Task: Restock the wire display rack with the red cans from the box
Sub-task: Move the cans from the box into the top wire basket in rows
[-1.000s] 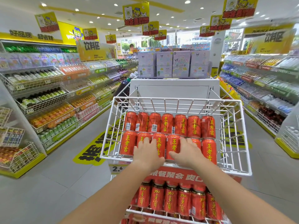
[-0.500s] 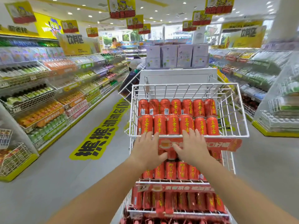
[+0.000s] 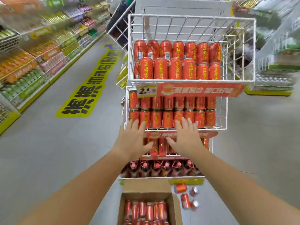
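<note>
- Since the earlier frame, both hands have been lowered from the top basket to the lower tiers; view tilted down.
- Box (image 3: 146,207) on the floor, nearest, red cans (image 3: 146,210) inside; loose cans (image 3: 186,197) just beside it.
- Left hand (image 3: 132,140) and right hand (image 3: 186,138): fingers spread wide, nothing held.
- Step judged: reach for box; next, cans are to be gripped.
- Wire display rack (image 3: 191,82) beyond, top basket part-filled; store aisle behind, blurred.

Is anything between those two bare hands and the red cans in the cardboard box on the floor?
Nothing visible. The open brown cardboard box sits below both open hands, its red cans uncovered, flaps folded back.
</note>
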